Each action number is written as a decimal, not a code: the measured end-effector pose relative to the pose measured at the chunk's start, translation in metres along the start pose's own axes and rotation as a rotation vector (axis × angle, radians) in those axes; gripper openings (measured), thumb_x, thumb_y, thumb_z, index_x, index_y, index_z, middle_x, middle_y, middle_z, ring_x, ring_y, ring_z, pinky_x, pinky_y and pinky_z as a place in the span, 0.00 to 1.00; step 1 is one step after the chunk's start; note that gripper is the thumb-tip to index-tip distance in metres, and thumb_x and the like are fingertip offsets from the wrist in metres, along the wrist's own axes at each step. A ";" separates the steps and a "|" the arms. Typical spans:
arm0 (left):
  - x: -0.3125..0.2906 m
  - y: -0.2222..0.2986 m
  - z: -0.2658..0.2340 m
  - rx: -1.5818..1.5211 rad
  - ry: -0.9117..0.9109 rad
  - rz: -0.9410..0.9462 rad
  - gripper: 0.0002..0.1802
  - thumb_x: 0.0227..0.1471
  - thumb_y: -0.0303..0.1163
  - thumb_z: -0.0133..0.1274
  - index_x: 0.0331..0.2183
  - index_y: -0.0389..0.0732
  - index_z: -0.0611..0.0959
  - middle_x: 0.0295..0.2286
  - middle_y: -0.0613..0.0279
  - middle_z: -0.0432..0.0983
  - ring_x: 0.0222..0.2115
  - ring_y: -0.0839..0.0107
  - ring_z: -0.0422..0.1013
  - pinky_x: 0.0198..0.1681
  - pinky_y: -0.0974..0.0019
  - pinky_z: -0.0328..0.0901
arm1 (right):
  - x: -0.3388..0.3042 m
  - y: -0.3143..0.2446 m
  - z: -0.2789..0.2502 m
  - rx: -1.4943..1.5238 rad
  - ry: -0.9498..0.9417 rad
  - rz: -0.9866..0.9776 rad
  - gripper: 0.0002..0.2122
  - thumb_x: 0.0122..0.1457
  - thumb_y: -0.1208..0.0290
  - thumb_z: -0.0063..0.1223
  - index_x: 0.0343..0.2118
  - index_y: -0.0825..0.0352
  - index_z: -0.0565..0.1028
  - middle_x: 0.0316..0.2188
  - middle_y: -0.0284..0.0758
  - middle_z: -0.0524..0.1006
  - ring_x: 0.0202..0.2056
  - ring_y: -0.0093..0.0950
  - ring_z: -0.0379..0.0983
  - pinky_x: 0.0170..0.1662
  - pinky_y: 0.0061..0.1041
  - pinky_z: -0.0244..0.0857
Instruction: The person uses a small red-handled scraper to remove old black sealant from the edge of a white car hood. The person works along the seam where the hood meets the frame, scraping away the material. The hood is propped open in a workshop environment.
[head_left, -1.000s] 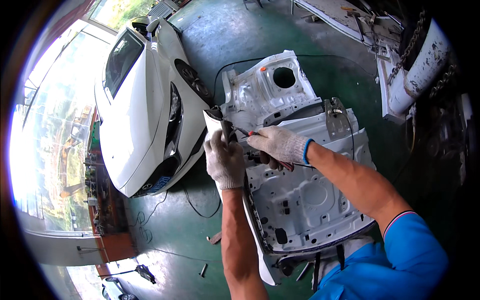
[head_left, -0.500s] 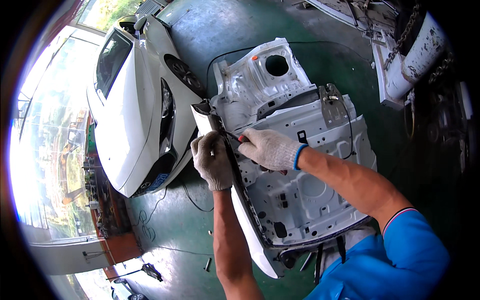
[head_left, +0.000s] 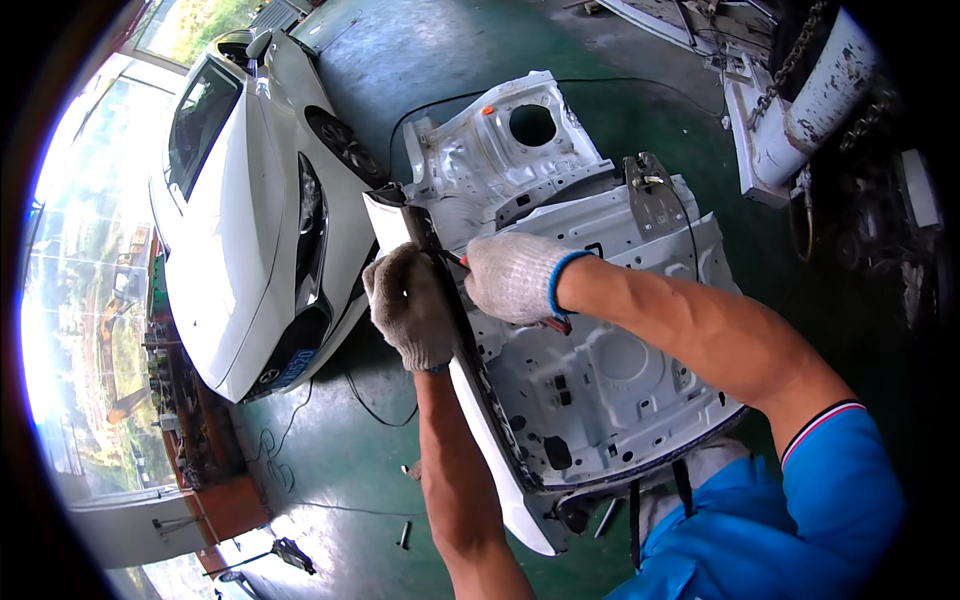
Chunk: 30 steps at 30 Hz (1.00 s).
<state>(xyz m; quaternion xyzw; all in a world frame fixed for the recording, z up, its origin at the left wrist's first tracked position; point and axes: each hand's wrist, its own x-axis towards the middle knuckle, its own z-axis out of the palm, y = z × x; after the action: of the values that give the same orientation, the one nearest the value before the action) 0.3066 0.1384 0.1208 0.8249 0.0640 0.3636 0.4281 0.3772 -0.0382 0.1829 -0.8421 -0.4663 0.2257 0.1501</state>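
A white sheet-metal car body panel (head_left: 628, 358), full of stamped holes, lies in front of me. Along its left side runs a dark edge (head_left: 497, 400) with a white strip beside it. My left hand (head_left: 410, 308), in a knitted glove, is closed with curled fingers at the top of this edge. My right hand (head_left: 515, 278), gloved too with a blue cuff, grips a red-handled tool (head_left: 559, 325). The tool's dark tip points at the edge beside my left hand; my fingers hide most of it, so its exact kind does not show.
A white car (head_left: 235, 240) stands close on the left. Beyond the panel lies another white body part (head_left: 495, 150) with a round hole. A cable (head_left: 380, 411) and a small metal rod (head_left: 404, 535) lie on the green floor. A chained white post (head_left: 815, 120) rises at far right.
The view has shifted a little, so the car and panel sit further left. Both hands stay at the panel's edge; my right hand has turned slightly and still grips the tool.
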 end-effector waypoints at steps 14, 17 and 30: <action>-0.006 -0.006 -0.002 -0.184 0.058 -0.067 0.09 0.62 0.24 0.57 0.43 0.34 0.85 0.41 0.62 0.79 0.41 0.73 0.75 0.49 0.68 0.69 | -0.012 -0.028 0.011 0.098 -0.019 0.198 0.15 0.64 0.68 0.48 0.39 0.76 0.81 0.33 0.56 0.83 0.39 0.52 0.83 0.45 0.46 0.77; -0.012 -0.007 -0.003 -0.226 0.107 -0.103 0.09 0.63 0.24 0.56 0.45 0.34 0.84 0.41 0.62 0.80 0.41 0.74 0.75 0.48 0.69 0.70 | -0.024 -0.042 0.030 0.124 -0.061 0.201 0.17 0.65 0.66 0.47 0.47 0.77 0.76 0.38 0.60 0.82 0.41 0.54 0.82 0.48 0.47 0.76; -0.025 -0.009 0.016 -0.176 0.287 -0.259 0.10 0.61 0.24 0.59 0.44 0.34 0.86 0.41 0.60 0.79 0.43 0.70 0.76 0.50 0.65 0.70 | -0.014 0.002 0.016 0.317 0.311 0.192 0.18 0.68 0.60 0.46 0.45 0.76 0.73 0.35 0.58 0.81 0.42 0.56 0.79 0.49 0.50 0.71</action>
<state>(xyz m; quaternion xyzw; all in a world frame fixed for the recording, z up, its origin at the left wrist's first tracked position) 0.3006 0.1229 0.0938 0.7088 0.1979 0.4235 0.5283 0.3639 -0.0500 0.1719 -0.8731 -0.3140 0.1771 0.3283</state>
